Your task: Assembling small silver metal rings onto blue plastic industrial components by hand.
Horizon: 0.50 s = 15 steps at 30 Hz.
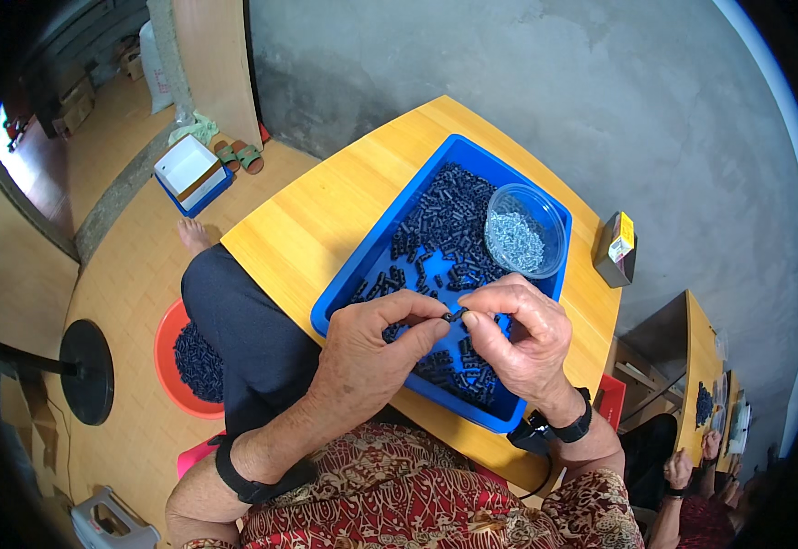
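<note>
Over the near part of a blue tray (373,240), my two hands meet fingertip to fingertip. My left hand (362,352) pinches a small black plastic part (447,317) between thumb and forefinger. Thumb and forefinger of my right hand (525,340) are also closed, right beside that part; what they grip is mostly hidden. Many short black tubular parts (449,206) fill the tray, thickest at its far end. A clear round tub (556,240) with small silvery metal pieces (513,242) sits inside the tray at the far right.
The tray rests on a yellow wooden table (326,215); a dark box with a yellow label (616,249) stands at its right edge. An orange-red basin (167,366) of black parts is on the floor at left. Another person's hand (678,468) shows at lower right.
</note>
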### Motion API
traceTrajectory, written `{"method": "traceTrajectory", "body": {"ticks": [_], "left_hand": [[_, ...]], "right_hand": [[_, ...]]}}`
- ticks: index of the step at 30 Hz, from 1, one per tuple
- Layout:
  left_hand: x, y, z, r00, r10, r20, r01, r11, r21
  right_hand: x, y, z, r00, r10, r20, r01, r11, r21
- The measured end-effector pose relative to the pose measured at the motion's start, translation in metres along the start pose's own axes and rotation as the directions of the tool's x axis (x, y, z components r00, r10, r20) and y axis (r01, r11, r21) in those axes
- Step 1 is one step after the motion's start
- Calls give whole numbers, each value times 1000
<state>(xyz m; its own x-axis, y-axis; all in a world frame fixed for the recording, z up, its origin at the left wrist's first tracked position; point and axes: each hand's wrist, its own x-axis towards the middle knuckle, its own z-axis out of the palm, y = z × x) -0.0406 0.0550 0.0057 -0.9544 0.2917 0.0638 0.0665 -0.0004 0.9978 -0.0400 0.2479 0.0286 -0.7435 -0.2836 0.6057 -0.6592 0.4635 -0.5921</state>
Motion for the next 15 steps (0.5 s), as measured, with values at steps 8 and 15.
{"method": "traceTrajectory", "body": {"ticks": [8,15], "left_hand": [[0,0,1,1000,14,3,-14,1000,1],[-1,-1,1,1000,30,-5,-30,998,63]], "right_hand": [[-1,3,2,1000,29,1,-29,1000,-3],[-1,0,2,1000,-6,25,7,999,-50]]}}
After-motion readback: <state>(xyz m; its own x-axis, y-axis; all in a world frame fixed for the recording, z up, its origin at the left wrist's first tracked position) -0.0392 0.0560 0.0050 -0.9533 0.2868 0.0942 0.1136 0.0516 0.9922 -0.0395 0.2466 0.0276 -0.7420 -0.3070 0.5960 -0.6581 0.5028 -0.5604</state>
